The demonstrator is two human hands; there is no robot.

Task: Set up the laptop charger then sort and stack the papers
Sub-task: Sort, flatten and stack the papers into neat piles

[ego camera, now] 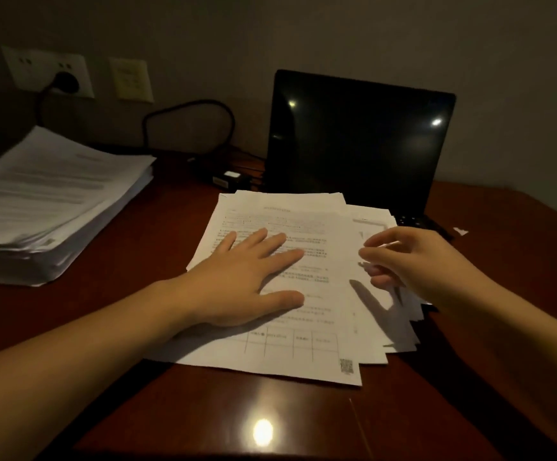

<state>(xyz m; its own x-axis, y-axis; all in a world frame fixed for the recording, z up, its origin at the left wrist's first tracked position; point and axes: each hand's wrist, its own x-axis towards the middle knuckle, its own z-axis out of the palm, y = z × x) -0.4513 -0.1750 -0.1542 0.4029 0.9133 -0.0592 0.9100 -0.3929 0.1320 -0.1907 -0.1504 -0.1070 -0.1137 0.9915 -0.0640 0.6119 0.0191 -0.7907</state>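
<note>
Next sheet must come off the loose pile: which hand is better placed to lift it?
Right, probably. The right hand has its fingers curled at the fanned right edges of the pile; the left hand lies flat on top, pinning it.

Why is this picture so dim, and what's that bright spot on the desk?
Head view: little light; the spot is glare off the glossy desk, with two glints on the laptop screen; the right hand throws a shadow on the papers.

Loose papers [307, 354] lie on the counter [170, 414], just before the laptop [360, 138]. A paper stack [44, 201] sits far left, a wall socket [47, 73] behind it; the charger brick [227, 180] lies left of the laptop.
</note>
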